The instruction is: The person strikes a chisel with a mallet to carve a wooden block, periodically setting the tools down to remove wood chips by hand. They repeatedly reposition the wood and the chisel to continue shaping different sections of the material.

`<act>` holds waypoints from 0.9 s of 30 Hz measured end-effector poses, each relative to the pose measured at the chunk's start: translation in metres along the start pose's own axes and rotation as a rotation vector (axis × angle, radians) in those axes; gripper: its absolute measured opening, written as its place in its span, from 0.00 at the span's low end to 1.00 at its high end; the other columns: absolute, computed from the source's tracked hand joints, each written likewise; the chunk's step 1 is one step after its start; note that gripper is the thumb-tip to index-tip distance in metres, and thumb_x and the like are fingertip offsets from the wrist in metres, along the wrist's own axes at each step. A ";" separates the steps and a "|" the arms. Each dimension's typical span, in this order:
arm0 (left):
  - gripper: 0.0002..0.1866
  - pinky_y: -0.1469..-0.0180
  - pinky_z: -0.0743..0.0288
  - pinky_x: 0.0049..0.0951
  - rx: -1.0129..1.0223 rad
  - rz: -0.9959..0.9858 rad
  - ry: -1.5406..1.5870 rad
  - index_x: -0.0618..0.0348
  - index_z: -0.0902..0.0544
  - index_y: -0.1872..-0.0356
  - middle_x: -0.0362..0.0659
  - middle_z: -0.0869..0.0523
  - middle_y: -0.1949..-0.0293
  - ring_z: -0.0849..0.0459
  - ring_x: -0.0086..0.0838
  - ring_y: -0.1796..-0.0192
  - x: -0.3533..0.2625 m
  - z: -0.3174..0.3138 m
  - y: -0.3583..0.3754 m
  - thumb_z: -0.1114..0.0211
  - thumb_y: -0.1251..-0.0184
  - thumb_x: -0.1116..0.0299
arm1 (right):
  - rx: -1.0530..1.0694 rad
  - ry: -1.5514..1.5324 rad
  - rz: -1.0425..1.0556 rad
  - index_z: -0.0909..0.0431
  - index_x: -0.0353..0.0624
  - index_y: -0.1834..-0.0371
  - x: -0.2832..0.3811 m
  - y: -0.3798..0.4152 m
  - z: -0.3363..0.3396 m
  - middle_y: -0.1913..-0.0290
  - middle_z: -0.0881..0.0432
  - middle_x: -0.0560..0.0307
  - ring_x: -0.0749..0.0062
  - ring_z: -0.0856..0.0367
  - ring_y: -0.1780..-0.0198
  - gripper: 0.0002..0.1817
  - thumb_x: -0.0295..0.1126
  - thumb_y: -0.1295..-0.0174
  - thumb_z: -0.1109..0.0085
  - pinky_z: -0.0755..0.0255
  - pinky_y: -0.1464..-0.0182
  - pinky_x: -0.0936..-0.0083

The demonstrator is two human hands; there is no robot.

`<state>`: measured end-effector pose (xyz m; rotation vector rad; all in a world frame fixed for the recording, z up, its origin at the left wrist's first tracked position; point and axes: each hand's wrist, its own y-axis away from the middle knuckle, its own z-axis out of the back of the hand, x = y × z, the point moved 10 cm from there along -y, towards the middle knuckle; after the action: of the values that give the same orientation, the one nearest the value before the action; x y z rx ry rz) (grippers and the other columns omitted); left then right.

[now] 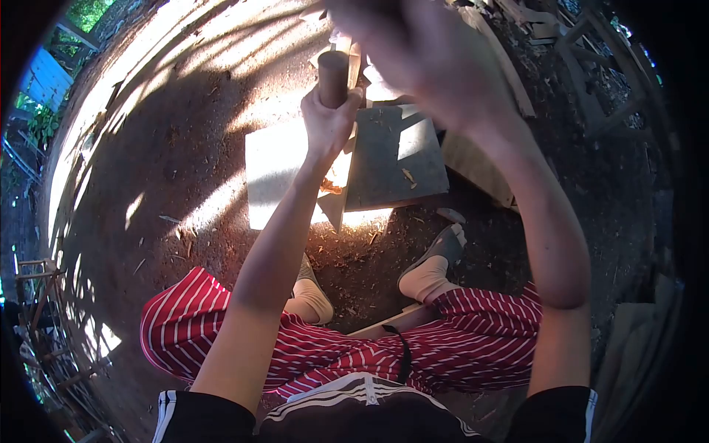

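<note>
My left hand (330, 129) is closed around a thick round wooden handle (334, 77), whose flat end points up toward me. What the handle joins is hidden below my fist. My right hand (432, 63) is raised at the top of the view, higher than the left and smeared by motion. A dark brown thing (377, 13) shows in its grip, too blurred and cut off to name. Under my left hand lie a pale board (273, 177) and a grey board (391, 162), with a narrow wooden piece (334, 210) between them. Wood shavings (330, 186) lie by that piece.
My feet in dark sandals (442, 247) stand just before the boards. Brown earth floor (199, 140) with scattered chips surrounds them. Scrap wood and a wooden frame (602, 81) are at the upper right; more planks (628, 343) lie at the lower right. A stick stand (40, 277) is at left.
</note>
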<state>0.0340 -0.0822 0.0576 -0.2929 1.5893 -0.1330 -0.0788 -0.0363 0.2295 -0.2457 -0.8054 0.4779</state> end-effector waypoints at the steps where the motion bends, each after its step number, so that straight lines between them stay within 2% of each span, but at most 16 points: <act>1: 0.10 0.70 0.29 0.24 -0.011 -0.085 0.063 0.66 0.23 0.75 0.39 0.20 0.79 0.25 0.19 0.76 -0.009 0.002 0.000 0.34 0.47 0.69 | 0.132 0.606 -0.149 0.26 0.41 0.46 -0.025 0.009 -0.027 0.64 0.17 0.51 0.67 0.17 0.63 0.23 0.46 0.37 0.45 0.24 0.58 0.73; 4: 0.09 0.69 0.28 0.23 0.015 -0.020 -0.030 0.68 0.21 0.73 0.41 0.18 0.77 0.22 0.19 0.73 0.012 -0.002 -0.008 0.35 0.46 0.71 | 0.151 0.616 -0.043 0.27 0.37 0.46 -0.026 -0.002 -0.019 0.64 0.16 0.52 0.69 0.16 0.64 0.26 0.48 0.38 0.43 0.23 0.62 0.76; 7: 0.08 0.69 0.27 0.22 0.013 0.044 -0.030 0.68 0.21 0.74 0.41 0.18 0.77 0.20 0.20 0.73 0.006 -0.003 0.005 0.36 0.46 0.71 | 0.201 -0.013 0.159 0.23 0.36 0.55 0.013 -0.014 -0.012 0.76 0.16 0.54 0.71 0.16 0.76 0.31 0.58 0.37 0.47 0.21 0.72 0.73; 9: 0.08 0.67 0.26 0.24 0.003 0.120 0.026 0.69 0.20 0.72 0.42 0.18 0.76 0.20 0.20 0.73 0.018 0.004 -0.002 0.37 0.45 0.72 | -0.139 0.639 0.920 0.27 0.36 0.45 0.071 0.018 0.002 0.67 0.16 0.53 0.72 0.16 0.70 0.22 0.43 0.32 0.47 0.23 0.68 0.79; 11: 0.09 0.64 0.24 0.25 -0.022 0.112 0.041 0.70 0.20 0.69 0.44 0.16 0.74 0.19 0.22 0.71 0.031 0.016 -0.006 0.36 0.46 0.71 | 0.023 0.074 0.172 0.23 0.35 0.54 0.032 -0.002 -0.004 0.73 0.15 0.52 0.65 0.13 0.69 0.30 0.57 0.37 0.48 0.20 0.65 0.66; 12: 0.08 0.71 0.30 0.22 -0.068 0.030 0.117 0.65 0.22 0.71 0.39 0.20 0.77 0.24 0.19 0.76 0.023 0.021 -0.009 0.35 0.45 0.71 | 0.178 0.540 -0.080 0.27 0.34 0.47 -0.010 0.010 -0.034 0.67 0.15 0.47 0.56 0.13 0.61 0.35 0.58 0.39 0.46 0.21 0.58 0.59; 13: 0.09 0.78 0.36 0.19 -0.100 -0.047 0.191 0.61 0.25 0.72 0.35 0.25 0.81 0.29 0.16 0.80 0.013 0.023 -0.009 0.34 0.45 0.70 | 0.099 0.390 0.037 0.33 0.31 0.41 -0.027 0.013 -0.044 0.63 0.15 0.42 0.51 0.15 0.56 0.40 0.59 0.41 0.47 0.22 0.54 0.57; 15: 0.07 0.79 0.38 0.20 -0.168 -0.204 0.181 0.59 0.26 0.73 0.34 0.26 0.81 0.31 0.15 0.82 -0.008 0.022 -0.018 0.35 0.47 0.73 | 0.254 0.641 -0.052 0.26 0.34 0.47 -0.018 -0.006 -0.031 0.64 0.15 0.43 0.52 0.15 0.57 0.38 0.61 0.43 0.46 0.22 0.53 0.56; 17: 0.06 0.80 0.39 0.20 -0.082 0.093 0.039 0.60 0.25 0.74 0.35 0.26 0.82 0.31 0.16 0.82 0.037 0.021 -0.016 0.36 0.47 0.73 | 0.149 0.252 0.028 0.20 0.37 0.57 0.010 -0.015 -0.014 0.70 0.16 0.48 0.60 0.14 0.65 0.33 0.61 0.43 0.45 0.21 0.60 0.61; 19: 0.05 0.80 0.40 0.20 -0.078 0.123 0.077 0.59 0.26 0.74 0.35 0.27 0.83 0.31 0.16 0.83 0.038 0.021 -0.011 0.37 0.48 0.74 | -0.003 0.134 0.303 0.18 0.38 0.65 0.043 -0.018 0.001 0.81 0.20 0.53 0.75 0.18 0.78 0.29 0.59 0.38 0.48 0.24 0.75 0.75; 21: 0.08 0.73 0.31 0.26 -0.059 0.159 0.074 0.66 0.26 0.76 0.39 0.24 0.81 0.27 0.20 0.77 0.034 0.024 -0.011 0.38 0.51 0.72 | 0.059 0.037 0.089 0.20 0.37 0.57 0.038 -0.016 -0.002 0.74 0.17 0.48 0.67 0.14 0.70 0.33 0.61 0.41 0.47 0.22 0.69 0.69; 22: 0.07 0.72 0.30 0.24 -0.061 0.160 0.084 0.66 0.25 0.75 0.40 0.23 0.80 0.25 0.20 0.77 0.040 0.026 -0.014 0.38 0.50 0.73 | 0.173 0.385 0.034 0.22 0.36 0.51 0.021 -0.010 -0.025 0.70 0.16 0.46 0.63 0.14 0.66 0.36 0.62 0.42 0.47 0.22 0.66 0.66; 23: 0.07 0.69 0.26 0.22 -0.046 -0.091 0.159 0.66 0.25 0.73 0.40 0.22 0.77 0.22 0.20 0.75 0.001 0.023 -0.007 0.38 0.49 0.74 | 0.279 0.733 -0.022 0.25 0.36 0.46 -0.006 0.001 -0.049 0.66 0.16 0.44 0.60 0.14 0.62 0.39 0.64 0.43 0.46 0.21 0.62 0.63; 24: 0.07 0.67 0.24 0.23 -0.057 -0.063 0.152 0.67 0.25 0.73 0.41 0.21 0.76 0.20 0.21 0.74 0.002 0.024 -0.008 0.38 0.49 0.74 | 0.267 0.606 -0.063 0.30 0.35 0.40 -0.014 -0.001 -0.051 0.60 0.16 0.42 0.56 0.15 0.59 0.45 0.67 0.47 0.46 0.23 0.56 0.59; 26: 0.07 0.66 0.22 0.23 -0.065 -0.040 0.173 0.67 0.25 0.72 0.42 0.20 0.75 0.19 0.22 0.73 0.007 0.017 -0.017 0.38 0.49 0.74 | 0.258 0.560 -0.057 0.29 0.35 0.42 -0.008 -0.016 -0.030 0.61 0.16 0.43 0.58 0.15 0.60 0.43 0.66 0.45 0.46 0.22 0.58 0.62; 27: 0.06 0.73 0.31 0.21 -0.065 0.041 0.166 0.64 0.25 0.73 0.39 0.23 0.79 0.25 0.19 0.78 0.021 0.018 -0.016 0.37 0.48 0.74 | 0.278 0.486 -0.061 0.28 0.36 0.43 0.002 -0.021 -0.023 0.62 0.16 0.44 0.61 0.14 0.61 0.41 0.64 0.43 0.46 0.21 0.60 0.65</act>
<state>0.0529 -0.1018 0.0404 -0.3059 1.7657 -0.0761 -0.0538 -0.0538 0.2231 -0.0715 -0.2658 0.4428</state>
